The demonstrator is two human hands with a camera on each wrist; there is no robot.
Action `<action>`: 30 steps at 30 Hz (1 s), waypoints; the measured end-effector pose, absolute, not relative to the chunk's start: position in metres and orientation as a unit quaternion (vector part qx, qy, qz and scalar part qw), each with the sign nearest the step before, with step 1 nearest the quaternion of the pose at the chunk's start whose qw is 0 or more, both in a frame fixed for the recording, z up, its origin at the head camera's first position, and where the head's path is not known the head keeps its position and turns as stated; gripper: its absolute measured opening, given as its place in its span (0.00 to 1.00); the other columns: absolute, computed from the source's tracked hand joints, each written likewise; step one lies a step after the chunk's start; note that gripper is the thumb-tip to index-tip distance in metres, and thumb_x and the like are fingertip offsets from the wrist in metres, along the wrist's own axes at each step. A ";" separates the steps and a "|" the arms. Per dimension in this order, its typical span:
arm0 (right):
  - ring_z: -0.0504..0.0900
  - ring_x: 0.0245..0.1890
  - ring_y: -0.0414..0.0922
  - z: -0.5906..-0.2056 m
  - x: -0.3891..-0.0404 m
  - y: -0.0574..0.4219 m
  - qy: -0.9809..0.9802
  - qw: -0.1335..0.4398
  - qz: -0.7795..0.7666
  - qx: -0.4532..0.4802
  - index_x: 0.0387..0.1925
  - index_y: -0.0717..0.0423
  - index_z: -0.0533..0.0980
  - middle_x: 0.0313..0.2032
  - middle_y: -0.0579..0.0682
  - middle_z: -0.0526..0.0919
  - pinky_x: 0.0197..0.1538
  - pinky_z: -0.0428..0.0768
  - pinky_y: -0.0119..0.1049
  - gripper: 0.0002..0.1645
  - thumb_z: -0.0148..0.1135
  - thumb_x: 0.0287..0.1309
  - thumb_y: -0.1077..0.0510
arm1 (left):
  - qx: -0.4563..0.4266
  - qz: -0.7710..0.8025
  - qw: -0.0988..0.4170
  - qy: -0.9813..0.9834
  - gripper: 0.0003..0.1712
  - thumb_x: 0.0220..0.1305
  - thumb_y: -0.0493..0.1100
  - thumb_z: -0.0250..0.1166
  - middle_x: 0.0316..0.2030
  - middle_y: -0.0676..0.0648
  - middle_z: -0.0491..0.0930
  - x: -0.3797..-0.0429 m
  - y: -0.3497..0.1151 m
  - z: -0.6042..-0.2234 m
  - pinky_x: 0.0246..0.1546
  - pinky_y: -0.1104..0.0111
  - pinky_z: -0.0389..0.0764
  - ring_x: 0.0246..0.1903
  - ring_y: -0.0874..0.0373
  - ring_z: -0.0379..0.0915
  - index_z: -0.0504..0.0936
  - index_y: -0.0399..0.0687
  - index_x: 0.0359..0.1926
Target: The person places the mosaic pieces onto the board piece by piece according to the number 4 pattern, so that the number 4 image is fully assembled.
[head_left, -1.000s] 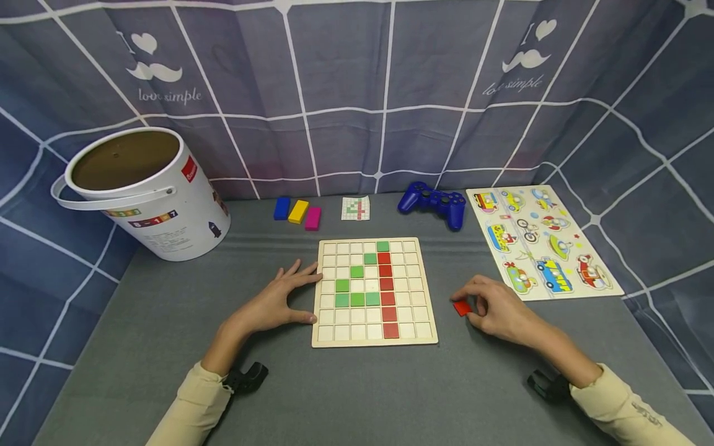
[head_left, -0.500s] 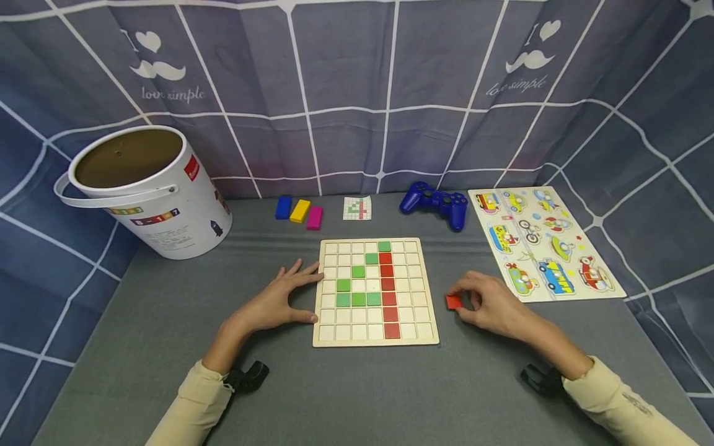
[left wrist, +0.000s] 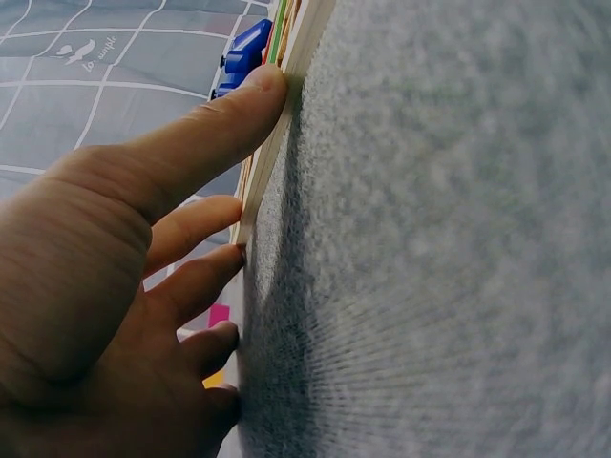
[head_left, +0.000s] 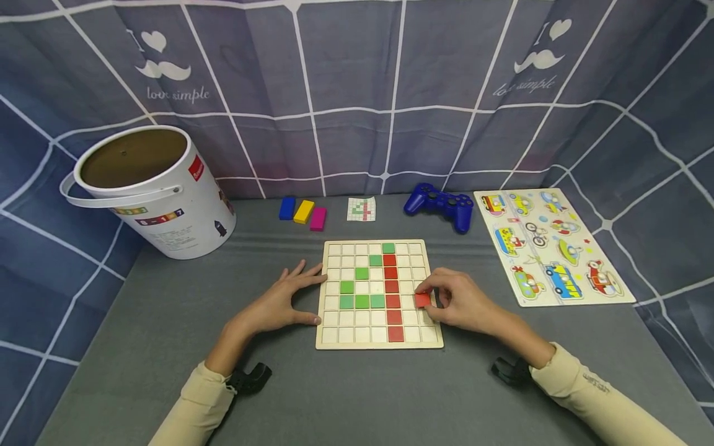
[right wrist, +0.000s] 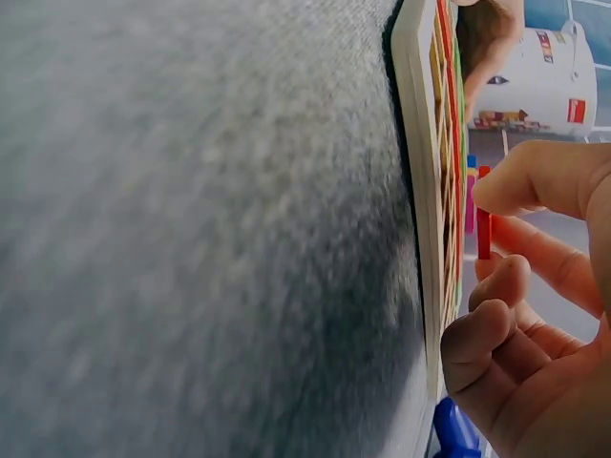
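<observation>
A wooden grid board (head_left: 379,341) lies on the grey table, with a column of red tiles (head_left: 391,273) and several green tiles (head_left: 362,301) set in its squares. My left hand (head_left: 273,303) touches the board's left edge with thumb and fingers spread; the left wrist view shows the thumb (left wrist: 220,124) against the wooden side. My right hand (head_left: 460,300) pinches a loose red tile (head_left: 422,300) above the right-hand squares. In the right wrist view that red tile (right wrist: 484,215) is seen edge-on between thumb and finger, apart from the board.
Behind the board are blue (head_left: 287,208), yellow (head_left: 304,212) and magenta (head_left: 318,219) blocks, a small pattern card (head_left: 361,209) and a blue game controller (head_left: 439,207). A white bucket (head_left: 162,217) stands back left; a picture puzzle board (head_left: 558,244) lies at right.
My right hand has carried the red tile leftward from the table beside the board to over its right side. The left hand keeps its place on the board's edge.
</observation>
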State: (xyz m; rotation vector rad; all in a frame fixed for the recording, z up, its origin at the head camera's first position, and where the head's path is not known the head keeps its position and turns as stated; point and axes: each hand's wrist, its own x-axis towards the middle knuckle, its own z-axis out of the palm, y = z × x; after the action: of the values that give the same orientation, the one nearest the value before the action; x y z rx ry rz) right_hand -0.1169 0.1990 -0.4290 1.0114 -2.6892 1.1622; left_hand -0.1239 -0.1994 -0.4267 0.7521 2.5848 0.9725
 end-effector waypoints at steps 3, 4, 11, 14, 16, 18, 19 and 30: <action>0.70 0.19 0.34 -0.429 -0.117 0.194 -0.872 0.015 0.365 0.326 0.40 0.47 0.84 0.27 0.44 0.76 0.23 0.69 0.30 0.20 0.75 0.41 0.65 | 0.259 0.336 0.139 0.895 0.51 0.50 0.52 0.80 0.77 0.49 0.52 -0.124 -0.198 -0.426 0.70 0.39 0.31 0.76 0.40 0.32 0.68 0.52 0.73; 0.70 0.19 0.34 -0.429 -0.117 0.192 -0.874 0.013 0.362 0.326 0.40 0.48 0.84 0.27 0.44 0.76 0.24 0.69 0.30 0.19 0.75 0.42 0.64 | 0.259 0.335 0.139 0.895 0.51 0.49 0.52 0.80 0.77 0.49 0.52 -0.124 -0.198 -0.426 0.70 0.39 0.31 0.76 0.41 0.32 0.68 0.52 0.73; 0.69 0.20 0.33 -0.429 -0.118 0.186 -0.880 0.001 0.340 0.331 0.40 0.48 0.84 0.27 0.42 0.76 0.25 0.69 0.31 0.19 0.75 0.42 0.64 | 0.257 0.336 0.143 0.895 0.51 0.49 0.51 0.81 0.77 0.50 0.51 -0.125 -0.198 -0.426 0.70 0.39 0.31 0.76 0.41 0.32 0.68 0.52 0.73; 0.68 0.19 0.32 -0.429 -0.121 0.185 -0.878 0.001 0.340 0.337 0.40 0.49 0.84 0.26 0.42 0.76 0.24 0.69 0.31 0.19 0.75 0.41 0.64 | 0.254 0.335 0.144 0.896 0.51 0.49 0.51 0.81 0.77 0.50 0.51 -0.124 -0.199 -0.427 0.71 0.39 0.30 0.76 0.41 0.32 0.68 0.52 0.73; 0.68 0.18 0.32 -0.428 -0.122 0.185 -0.878 -0.003 0.338 0.338 0.39 0.50 0.84 0.25 0.43 0.76 0.25 0.69 0.31 0.19 0.75 0.41 0.64 | 0.251 0.335 0.145 0.896 0.51 0.49 0.50 0.81 0.77 0.50 0.51 -0.124 -0.199 -0.427 0.71 0.40 0.30 0.77 0.42 0.32 0.68 0.52 0.73; 0.68 0.18 0.31 -0.427 -0.123 0.184 -0.880 -0.008 0.337 0.336 0.39 0.50 0.84 0.25 0.43 0.76 0.25 0.69 0.31 0.19 0.76 0.41 0.64 | 0.251 0.334 0.146 0.897 0.51 0.49 0.50 0.81 0.77 0.50 0.51 -0.124 -0.199 -0.426 0.70 0.39 0.30 0.77 0.42 0.32 0.68 0.52 0.73; 0.69 0.18 0.31 -0.427 -0.124 0.184 -0.881 -0.011 0.336 0.333 0.39 0.50 0.83 0.24 0.43 0.76 0.25 0.69 0.31 0.19 0.76 0.41 0.63 | 0.251 0.334 0.147 0.897 0.51 0.49 0.50 0.81 0.77 0.50 0.51 -0.124 -0.199 -0.426 0.70 0.39 0.30 0.77 0.42 0.32 0.68 0.52 0.73; 0.69 0.19 0.32 -0.423 -0.127 0.174 -0.885 -0.032 0.323 0.334 0.37 0.48 0.84 0.24 0.41 0.76 0.27 0.70 0.32 0.15 0.76 0.44 0.62 | 0.253 0.335 0.142 0.897 0.51 0.49 0.51 0.81 0.77 0.50 0.51 -0.123 -0.200 -0.427 0.70 0.39 0.30 0.76 0.41 0.32 0.68 0.51 0.73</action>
State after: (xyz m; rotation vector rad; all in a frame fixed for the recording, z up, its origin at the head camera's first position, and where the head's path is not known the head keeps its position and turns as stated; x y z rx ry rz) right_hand -0.1274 0.1735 -0.4229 1.0699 -2.8395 1.0355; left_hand -0.1234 -0.1997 -0.4270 0.7295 2.5881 0.9660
